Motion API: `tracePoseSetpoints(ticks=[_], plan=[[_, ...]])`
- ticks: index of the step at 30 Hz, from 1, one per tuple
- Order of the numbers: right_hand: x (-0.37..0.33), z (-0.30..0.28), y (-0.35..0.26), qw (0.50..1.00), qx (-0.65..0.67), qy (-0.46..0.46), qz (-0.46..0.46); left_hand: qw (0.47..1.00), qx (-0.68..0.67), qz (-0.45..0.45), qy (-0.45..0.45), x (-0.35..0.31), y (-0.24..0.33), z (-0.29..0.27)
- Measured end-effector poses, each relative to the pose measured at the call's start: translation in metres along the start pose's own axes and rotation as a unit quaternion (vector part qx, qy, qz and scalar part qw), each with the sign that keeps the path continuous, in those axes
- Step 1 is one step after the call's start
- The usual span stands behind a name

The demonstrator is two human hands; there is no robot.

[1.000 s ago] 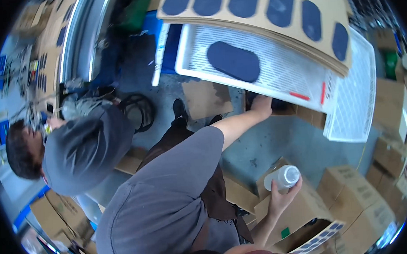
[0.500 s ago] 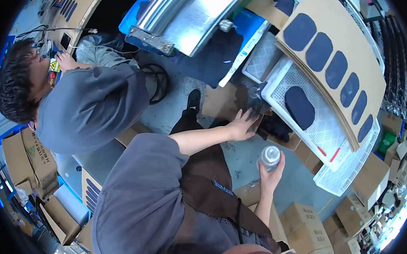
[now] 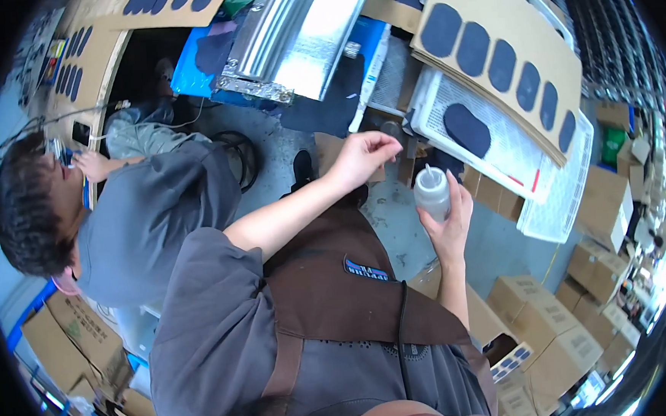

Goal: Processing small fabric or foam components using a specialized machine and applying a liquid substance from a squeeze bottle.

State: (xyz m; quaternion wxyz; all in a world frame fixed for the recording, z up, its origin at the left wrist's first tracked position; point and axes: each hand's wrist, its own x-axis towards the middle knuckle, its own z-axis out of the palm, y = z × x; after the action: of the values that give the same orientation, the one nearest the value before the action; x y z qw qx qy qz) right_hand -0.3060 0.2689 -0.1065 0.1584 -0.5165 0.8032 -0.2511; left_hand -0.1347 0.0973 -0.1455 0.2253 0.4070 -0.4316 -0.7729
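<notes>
Grey-blue floor [image 3: 515,250] spread out in front of the white mesh tray [image 3: 509,155], with cardboard cartons [image 3: 603,195] to the tray's right and a silvery metal machine [image 3: 316,49] to its left. Farther left of the tray, a co-worker [image 3: 173,210] in a dark grey top sat beside a tabletop [image 3: 110,58] that carried boards with dark ovals. Inside the tray lay a dark oval piece [image 3: 467,131], and two slim red sticks [image 3: 535,180] were toward its right end. Stacked cardboard sheets [image 3: 525,40], the top one bearing a row of dark ovals, covered the tray's far side. Just in front of the tray, the right hand [image 3: 450,220] held a translucent bottle [image 3: 432,194], its fingers wrapped around the body, the nozzle pointing up. Left of the tray, the left hand [image 3: 364,158] hung apart from the bottle, fingers bent inward, their tips close to the thumb; whether they pinched anything small could not be told.
</notes>
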Motion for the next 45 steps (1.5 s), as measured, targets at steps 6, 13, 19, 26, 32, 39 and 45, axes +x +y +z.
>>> tracePoseSetpoints(ticks=[6, 13, 19, 26, 32, 39, 45], plan=[[0.027, -0.008, -0.038, 0.999, -0.042, 0.009, -0.031, 0.999, -0.040, 0.002, 0.016, 0.020, 0.016, -0.008], [0.068, 0.021, -0.067, 0.982, -0.150, -0.028, -0.110, 0.976, -0.188, -0.102, 0.050, 0.048, -0.004, -0.051], [0.095, 0.043, -0.093, 0.964, -0.213, -0.060, -0.149, 0.962, -0.237, -0.115, 0.071, 0.053, -0.013, -0.081], [0.116, 0.055, -0.114, 0.945, -0.227, -0.071, -0.224, 0.969, -0.192, -0.069, 0.139, 0.060, -0.025, -0.097], [0.112, 0.053, -0.114, 0.927, -0.275, -0.078, -0.242, 0.982, -0.105, 0.015, 0.155, 0.104, -0.072, -0.075], [0.119, 0.051, -0.121, 0.924, -0.295, -0.085, -0.227, 0.985, -0.099, -0.008, 0.141, 0.074, -0.025, -0.079], [0.122, 0.048, -0.125, 0.918, -0.319, -0.086, -0.219, 0.991, -0.067, 0.023, 0.110, 0.081, -0.030, -0.083]])
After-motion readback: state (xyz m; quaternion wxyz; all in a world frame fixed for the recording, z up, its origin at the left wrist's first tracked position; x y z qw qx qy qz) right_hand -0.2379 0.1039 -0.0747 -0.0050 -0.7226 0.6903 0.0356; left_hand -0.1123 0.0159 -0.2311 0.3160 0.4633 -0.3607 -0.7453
